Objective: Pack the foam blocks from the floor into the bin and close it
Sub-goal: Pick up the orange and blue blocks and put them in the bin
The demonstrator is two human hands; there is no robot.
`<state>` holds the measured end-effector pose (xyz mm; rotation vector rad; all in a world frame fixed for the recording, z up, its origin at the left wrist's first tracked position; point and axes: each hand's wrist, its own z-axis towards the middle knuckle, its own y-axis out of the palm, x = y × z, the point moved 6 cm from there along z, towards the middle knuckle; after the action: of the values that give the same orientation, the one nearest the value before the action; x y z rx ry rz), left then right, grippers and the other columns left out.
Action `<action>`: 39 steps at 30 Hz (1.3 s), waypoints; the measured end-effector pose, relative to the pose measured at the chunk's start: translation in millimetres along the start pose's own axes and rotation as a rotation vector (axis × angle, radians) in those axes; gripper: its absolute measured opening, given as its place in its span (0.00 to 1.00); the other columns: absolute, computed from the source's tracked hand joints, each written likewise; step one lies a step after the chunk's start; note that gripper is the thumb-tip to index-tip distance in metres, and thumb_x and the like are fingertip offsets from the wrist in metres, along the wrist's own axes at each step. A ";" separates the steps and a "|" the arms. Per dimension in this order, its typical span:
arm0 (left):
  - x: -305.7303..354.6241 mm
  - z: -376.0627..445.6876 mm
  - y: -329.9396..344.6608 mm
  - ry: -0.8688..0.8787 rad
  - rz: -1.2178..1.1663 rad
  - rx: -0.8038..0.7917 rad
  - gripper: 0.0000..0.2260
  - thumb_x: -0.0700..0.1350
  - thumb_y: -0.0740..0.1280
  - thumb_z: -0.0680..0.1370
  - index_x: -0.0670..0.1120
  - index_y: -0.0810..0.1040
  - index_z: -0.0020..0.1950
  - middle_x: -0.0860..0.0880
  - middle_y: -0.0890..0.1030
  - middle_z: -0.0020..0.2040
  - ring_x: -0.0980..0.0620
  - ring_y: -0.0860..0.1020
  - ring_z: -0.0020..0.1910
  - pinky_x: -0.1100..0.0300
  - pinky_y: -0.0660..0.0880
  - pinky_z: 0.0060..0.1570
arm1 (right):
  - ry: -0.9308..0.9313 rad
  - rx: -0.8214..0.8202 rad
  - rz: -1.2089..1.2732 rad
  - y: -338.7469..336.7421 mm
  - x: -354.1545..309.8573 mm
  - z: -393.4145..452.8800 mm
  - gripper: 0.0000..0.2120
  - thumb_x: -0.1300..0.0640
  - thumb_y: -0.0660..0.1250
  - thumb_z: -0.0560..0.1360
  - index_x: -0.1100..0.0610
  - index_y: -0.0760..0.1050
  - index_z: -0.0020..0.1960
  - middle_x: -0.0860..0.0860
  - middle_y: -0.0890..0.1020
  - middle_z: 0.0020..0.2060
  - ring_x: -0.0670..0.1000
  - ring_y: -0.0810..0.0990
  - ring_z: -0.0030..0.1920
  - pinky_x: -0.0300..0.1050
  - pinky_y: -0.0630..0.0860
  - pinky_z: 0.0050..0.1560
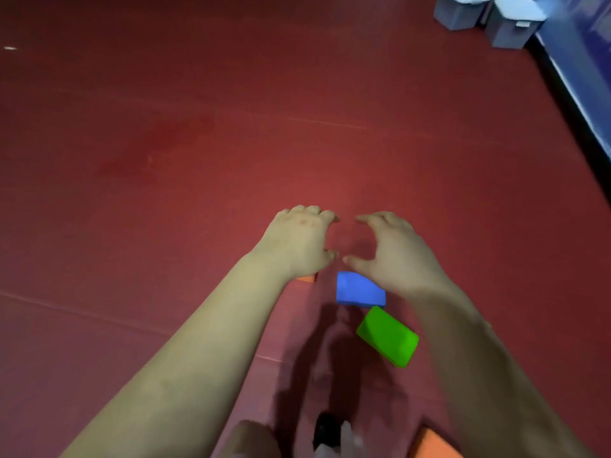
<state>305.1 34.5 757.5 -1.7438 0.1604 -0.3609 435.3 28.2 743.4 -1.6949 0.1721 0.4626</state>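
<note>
A blue foam block (358, 289) lay flat on the red floor (198, 160), near the middle of the view; its far right corner was hidden, so its full outline could not be told. Just nearer and to the right, a bright green foam block (387, 336) lay turned at a slant, one corner close to the blue one, though whether they touched could not be told. To the left of the blue block only a small sliver of an orange block (307, 278) showed. Another orange block (433, 444) lay at the near edge, right of centre and cut off. Grey bins (510, 26) with pale lids stood shut at the far right corner.
</note>
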 end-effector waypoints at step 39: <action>-276.8 430.1 690.1 0.182 0.055 -0.497 0.40 0.61 0.75 0.63 0.48 0.65 0.70 0.46 0.72 0.67 0.43 0.71 0.66 0.50 0.68 0.63 | 0.345 -0.414 0.207 674.8 276.5 420.3 0.39 0.57 0.80 0.61 0.54 0.67 0.68 0.53 0.77 0.63 0.54 0.76 0.61 0.44 0.71 0.59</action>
<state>247.9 376.7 -28.3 -2.1882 0.4596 -0.4672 351.2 354.4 -27.9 -2.1700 0.5373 0.3704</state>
